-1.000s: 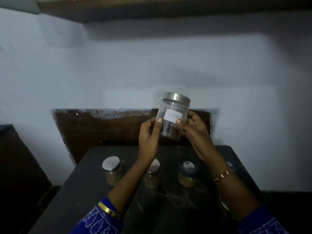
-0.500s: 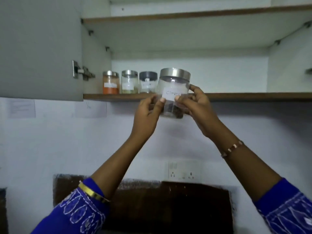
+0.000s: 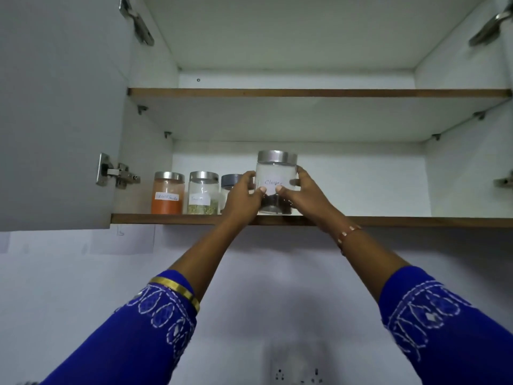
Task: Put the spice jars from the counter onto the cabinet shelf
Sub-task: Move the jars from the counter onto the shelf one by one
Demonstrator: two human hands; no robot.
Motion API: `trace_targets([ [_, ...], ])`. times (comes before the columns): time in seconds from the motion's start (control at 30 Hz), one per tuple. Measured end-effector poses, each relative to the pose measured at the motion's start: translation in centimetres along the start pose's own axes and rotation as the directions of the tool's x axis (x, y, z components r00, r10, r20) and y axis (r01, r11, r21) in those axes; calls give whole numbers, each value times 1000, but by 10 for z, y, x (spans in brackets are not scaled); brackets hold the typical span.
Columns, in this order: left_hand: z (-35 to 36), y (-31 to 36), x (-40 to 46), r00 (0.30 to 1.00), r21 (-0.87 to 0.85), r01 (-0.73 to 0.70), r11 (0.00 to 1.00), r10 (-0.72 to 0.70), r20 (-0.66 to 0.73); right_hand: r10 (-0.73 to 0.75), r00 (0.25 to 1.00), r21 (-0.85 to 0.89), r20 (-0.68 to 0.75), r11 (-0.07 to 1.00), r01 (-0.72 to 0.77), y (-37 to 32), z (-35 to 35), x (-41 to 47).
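A clear glass jar [image 3: 275, 173] with a steel lid and a white handwritten label, dark spice at its bottom, stands at the front of the lower cabinet shelf [image 3: 388, 221]. My left hand [image 3: 243, 198] grips its left side and my right hand [image 3: 304, 194] grips its right side, thumbs on the front. To its left on the same shelf stand an orange-powder jar [image 3: 168, 193], a jar of greenish seeds [image 3: 202, 193] and a grey-lidded jar [image 3: 229, 181] partly hidden behind my left hand.
The cabinet door [image 3: 55, 112] hangs open at the left, with its hinge [image 3: 116, 172] by the shelf. An upper shelf [image 3: 319, 92] runs above. The lower shelf stretches bare to the right of the jar. A wall socket [image 3: 297, 375] sits low on the wall.
Both hands have lifted the jar from above the counter up and forward, so it now stands on the lower shelf beside the grey-lidded jar. The view has tilted up; the counter is out of sight.
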State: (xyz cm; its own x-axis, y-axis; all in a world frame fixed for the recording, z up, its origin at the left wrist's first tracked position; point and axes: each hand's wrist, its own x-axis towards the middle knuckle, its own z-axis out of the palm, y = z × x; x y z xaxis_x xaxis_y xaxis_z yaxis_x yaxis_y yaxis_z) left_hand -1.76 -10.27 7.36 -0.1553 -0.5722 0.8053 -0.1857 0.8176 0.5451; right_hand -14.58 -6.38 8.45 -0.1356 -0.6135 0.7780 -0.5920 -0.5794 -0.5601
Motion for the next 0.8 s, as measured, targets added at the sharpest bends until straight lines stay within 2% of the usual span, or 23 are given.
trace_targets([
  [0.13, 4, -19, 14, 999, 54, 17, 998, -19, 36, 27, 1000, -97, 14, 995, -26, 17, 10, 15],
  [0.23, 5, -32, 26, 998, 157, 35, 987, -43, 51, 86, 996, -195, -5, 977, -86, 31, 16, 28],
  [0.33, 12, -39, 37, 993, 321, 57, 945, -87, 79, 127, 991, -389, -38, 912, -132, 43, 21, 40],
  [0.43, 18, -36, 44, 985, 423, 46, 905, -112, 134, 160, 985, -490, -64, 855, -170, 48, 20, 51],
  [0.57, 22, -39, 57, 956, 477, 60, 877, -188, 226, 279, 959, -503, -44, 823, -263, 51, 18, 69],
  [0.67, 24, -42, 66, 927, 495, 96, 863, -258, 271, 373, 927, -534, 26, 789, -303, 52, 15, 77],
  [0.8, 22, -44, 73, 897, 535, 99, 839, -309, 317, 414, 907, -530, 78, 788, -314, 58, 10, 84],
])
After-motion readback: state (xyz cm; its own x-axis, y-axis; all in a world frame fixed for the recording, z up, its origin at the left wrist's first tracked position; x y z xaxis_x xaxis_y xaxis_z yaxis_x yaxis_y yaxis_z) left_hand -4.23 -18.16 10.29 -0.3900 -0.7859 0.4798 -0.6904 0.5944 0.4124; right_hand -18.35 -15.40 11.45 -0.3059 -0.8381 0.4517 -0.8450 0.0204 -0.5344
